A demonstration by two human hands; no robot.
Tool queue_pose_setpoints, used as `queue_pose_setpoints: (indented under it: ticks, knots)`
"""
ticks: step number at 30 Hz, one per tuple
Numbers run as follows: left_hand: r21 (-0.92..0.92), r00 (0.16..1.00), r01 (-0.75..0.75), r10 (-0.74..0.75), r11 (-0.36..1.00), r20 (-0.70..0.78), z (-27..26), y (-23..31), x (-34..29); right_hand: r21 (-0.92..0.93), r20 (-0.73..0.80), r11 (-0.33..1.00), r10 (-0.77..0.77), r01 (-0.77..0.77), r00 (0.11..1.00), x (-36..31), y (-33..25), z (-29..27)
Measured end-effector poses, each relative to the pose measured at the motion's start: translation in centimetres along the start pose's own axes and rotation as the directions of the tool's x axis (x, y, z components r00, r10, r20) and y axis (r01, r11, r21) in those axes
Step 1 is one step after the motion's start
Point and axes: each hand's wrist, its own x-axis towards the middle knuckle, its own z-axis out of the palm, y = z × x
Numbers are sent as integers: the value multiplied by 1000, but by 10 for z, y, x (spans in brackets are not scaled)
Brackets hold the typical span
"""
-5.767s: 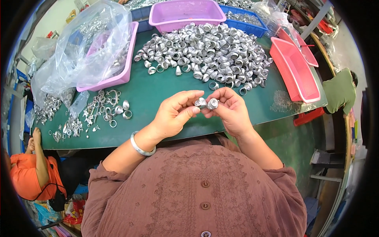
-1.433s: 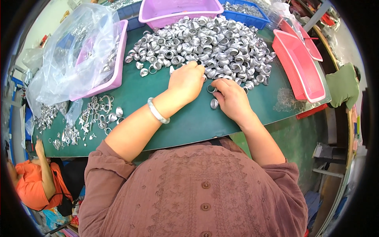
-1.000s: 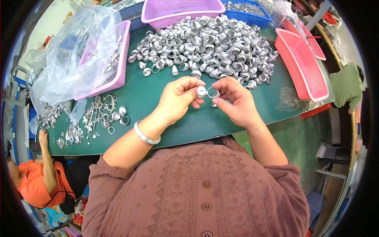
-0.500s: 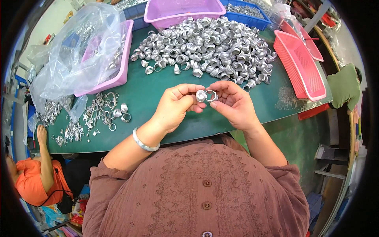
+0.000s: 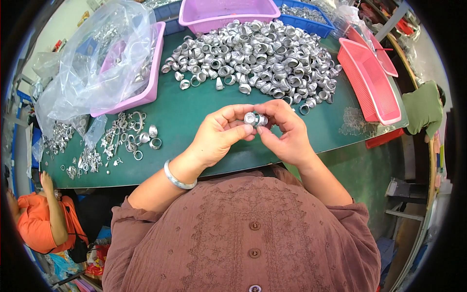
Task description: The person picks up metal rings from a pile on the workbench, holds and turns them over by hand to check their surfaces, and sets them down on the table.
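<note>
My left hand (image 5: 214, 136) pinches a silver-coloured metal ring (image 5: 250, 118) between thumb and fingers, with its round top facing up. Close against it, a second silver ring (image 5: 261, 119) sits in the fingertips of my right hand (image 5: 290, 134). The two rings appear to touch, though fingers cover parts of both. Both hands are held over the near edge of the green table (image 5: 189, 109). Just beyond them lies a large heap of similar silver rings (image 5: 258, 58).
Left stands a purple basket (image 5: 156, 68) under a clear plastic bag (image 5: 97, 53); small metal pieces (image 5: 90, 160) lie nearby. At the back are another purple basket (image 5: 228, 22) and a blue one (image 5: 328, 30). A red basket (image 5: 372, 87) is right. Two people (image 5: 41, 224) sit nearby.
The ring in my right hand has turned, so its open hoop no longer faces up, and it has come closer to the left one. The person at left has drawn a hand back from the table.
</note>
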Motion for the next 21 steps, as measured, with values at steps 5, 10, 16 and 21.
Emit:
queue_pose_setpoints:
  ticks: [5,10,16,21]
  knots:
    - [-27,1000,11,-11,1000,-11,-1,-1,-2,214,-130,973,115,-85,985,-2,-5,12]
    - [-13,999,-29,29,999,23,-5,-6,-4,35,-83,999,-27,30,996,-1,-2,8]
    - [42,1000,-30,30,999,1,-6,-4,-6,84,-125,996,20,-9,992,-1,-5,9]
    - [116,998,-35,41,993,-51,-7,-4,-6,121,-106,992,35,-22,994,-1,-4,9]
